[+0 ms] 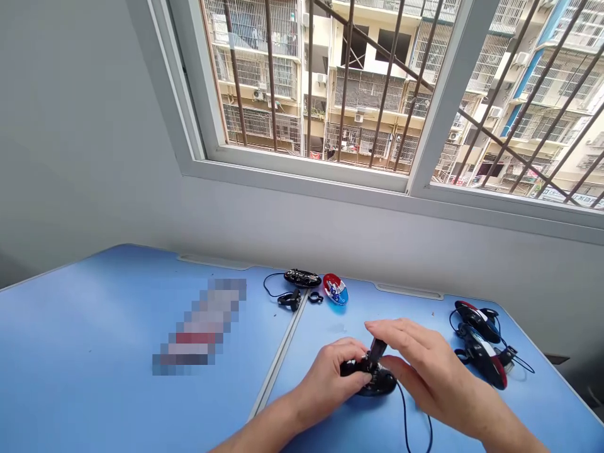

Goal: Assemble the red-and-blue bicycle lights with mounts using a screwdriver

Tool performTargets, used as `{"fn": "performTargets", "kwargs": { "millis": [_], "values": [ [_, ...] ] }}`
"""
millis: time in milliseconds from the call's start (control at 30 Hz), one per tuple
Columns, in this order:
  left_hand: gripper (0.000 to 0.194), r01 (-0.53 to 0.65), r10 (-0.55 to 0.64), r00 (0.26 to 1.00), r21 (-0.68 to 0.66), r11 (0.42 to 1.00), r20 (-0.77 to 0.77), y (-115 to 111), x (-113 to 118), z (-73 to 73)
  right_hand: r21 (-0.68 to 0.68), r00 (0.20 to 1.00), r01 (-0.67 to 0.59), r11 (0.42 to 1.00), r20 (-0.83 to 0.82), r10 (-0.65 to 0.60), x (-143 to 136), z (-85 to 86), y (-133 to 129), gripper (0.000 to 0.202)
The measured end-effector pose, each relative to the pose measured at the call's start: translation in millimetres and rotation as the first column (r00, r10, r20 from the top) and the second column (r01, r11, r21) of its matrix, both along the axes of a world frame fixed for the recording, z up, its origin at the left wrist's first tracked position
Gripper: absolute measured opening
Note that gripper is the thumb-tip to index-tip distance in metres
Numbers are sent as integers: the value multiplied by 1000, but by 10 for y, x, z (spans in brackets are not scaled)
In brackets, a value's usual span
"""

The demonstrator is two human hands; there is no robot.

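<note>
Now the left hand (328, 372) holds a black shell (380, 387), parts (375, 374) inside.

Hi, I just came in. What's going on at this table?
Someone is handling a black oval device with bare hands over a blue table. The left hand grips it, while the right hand is cupped beside a short dark upright piece above it. Toward the back lies a red, white and blue oval shell. Fingers hide the finer details.
</note>
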State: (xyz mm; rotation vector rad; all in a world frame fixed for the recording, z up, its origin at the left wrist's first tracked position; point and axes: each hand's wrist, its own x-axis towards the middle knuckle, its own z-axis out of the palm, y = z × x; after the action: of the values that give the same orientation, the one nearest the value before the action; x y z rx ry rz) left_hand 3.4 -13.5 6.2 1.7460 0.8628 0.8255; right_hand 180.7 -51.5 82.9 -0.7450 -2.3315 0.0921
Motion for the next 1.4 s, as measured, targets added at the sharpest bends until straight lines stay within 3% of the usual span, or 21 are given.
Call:
{"fn": "performTargets", "kwargs": {
  "millis": [300,567,1000,1400],
  "values": [
    [9,23,-24,999,19,1000,33,34,8,-51,-183,986,-38,982,-166,7,74,-100,109,36],
    [12,1,-1,1000,14,1000,1,13,17,-37,-119,992,-32,992,-122,17,6,-105,74,33],
    [10,-11,11,1000,22,1000,-12,8,26,-44,-90,988,78,993,-127,-89,-68,-129,27,25],
    [10,8,-7,999,31,999,-50,-7,31,34,-80,972,196,977,-117,-204,-157,-92,-25,21]
  ]
}}
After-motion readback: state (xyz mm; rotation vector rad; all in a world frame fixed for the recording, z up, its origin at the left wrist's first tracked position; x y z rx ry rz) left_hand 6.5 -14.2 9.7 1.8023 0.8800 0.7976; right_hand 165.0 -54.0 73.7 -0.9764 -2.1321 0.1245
